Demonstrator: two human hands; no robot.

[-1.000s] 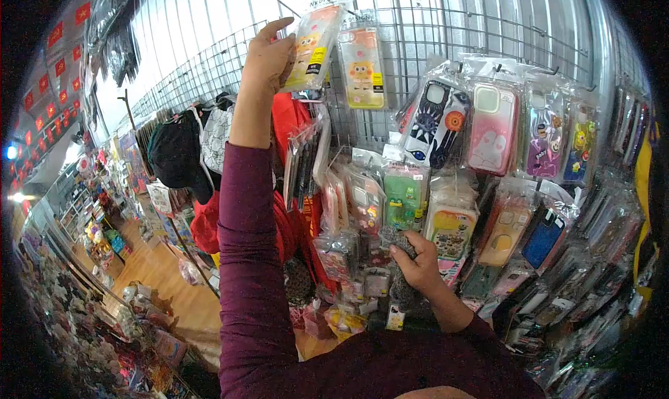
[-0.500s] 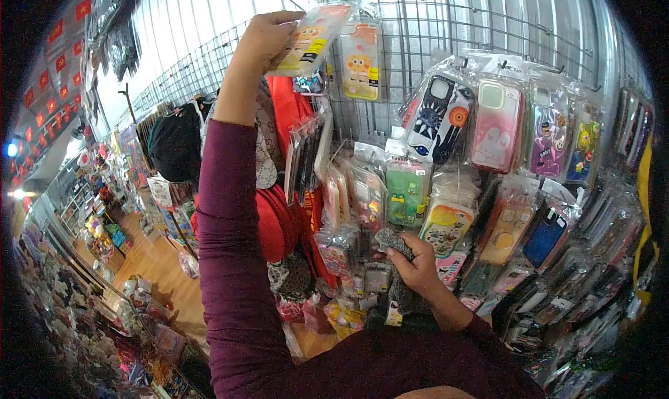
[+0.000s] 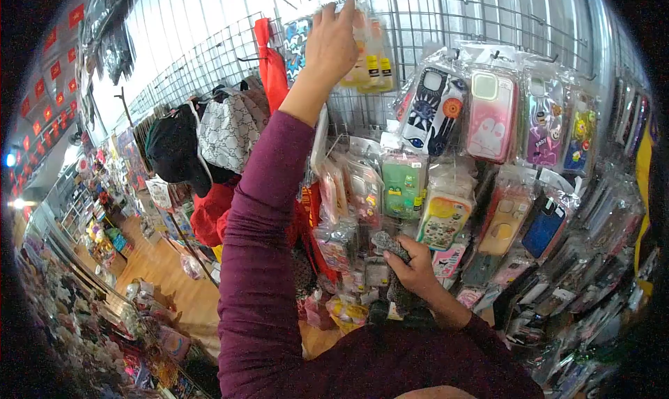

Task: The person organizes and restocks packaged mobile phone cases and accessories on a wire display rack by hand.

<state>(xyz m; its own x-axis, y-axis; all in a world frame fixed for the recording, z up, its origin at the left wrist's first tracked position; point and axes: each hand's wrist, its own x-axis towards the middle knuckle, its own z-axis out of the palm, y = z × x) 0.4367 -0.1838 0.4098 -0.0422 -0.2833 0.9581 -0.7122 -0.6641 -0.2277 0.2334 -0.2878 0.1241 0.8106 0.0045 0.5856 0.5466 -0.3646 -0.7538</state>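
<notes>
High on the wire grid, my left hand (image 3: 333, 45) is at the top of clear-bagged phone cases (image 3: 375, 63) with yellow and black labels, its fingers closed around a bag edge by a hook. The hand partly covers the bags, so the exact grip is hidden. To its left hangs a blue-patterned phone case (image 3: 295, 49). Lower down, my right hand (image 3: 412, 265) holds a bunched grey fuzzy cloth (image 3: 397, 287), thumb pressed on it. Just above that hand hang a green phone case (image 3: 403, 188) and a case with a yellow-red border (image 3: 444, 221).
More bagged phone cases, such as a pink one (image 3: 492, 113), crowd the wire grid (image 3: 446, 22) on the right. Red cloth (image 3: 273, 71), a black cap (image 3: 174, 148) and a patterned cap (image 3: 233, 131) hang left. Beyond is a wooden floor (image 3: 150, 249) with stacked goods.
My left hand has moved right and brought the bagged phone case up beside the similar one at the hook. The blue-patterned case and patterned cap show more. My right hand stays with the grey cloth.
</notes>
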